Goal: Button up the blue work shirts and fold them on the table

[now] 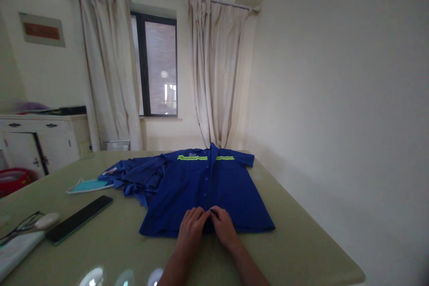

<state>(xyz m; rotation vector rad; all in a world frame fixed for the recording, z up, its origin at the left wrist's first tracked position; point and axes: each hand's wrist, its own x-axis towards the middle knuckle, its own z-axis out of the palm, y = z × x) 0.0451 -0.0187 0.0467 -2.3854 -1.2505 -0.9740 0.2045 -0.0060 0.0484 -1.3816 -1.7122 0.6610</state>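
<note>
The blue shirt (246,201) lies spread on the bench (295,232); the left hand (192,223) and right hand (223,225), both held narrow, pinch its lower front; the step seems to be buttoning, the next move calling for careful alignment; crumpled cloth (139,174) lies beside it.

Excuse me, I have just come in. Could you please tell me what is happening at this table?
A person's left hand and right hand meet at the front of a blue shirt, near its hem; their exact grip is hard to see. The shirt lies spread on the table, its collar at the far end. To its left are crumpled blue cloth, a mask and a phone.
</note>
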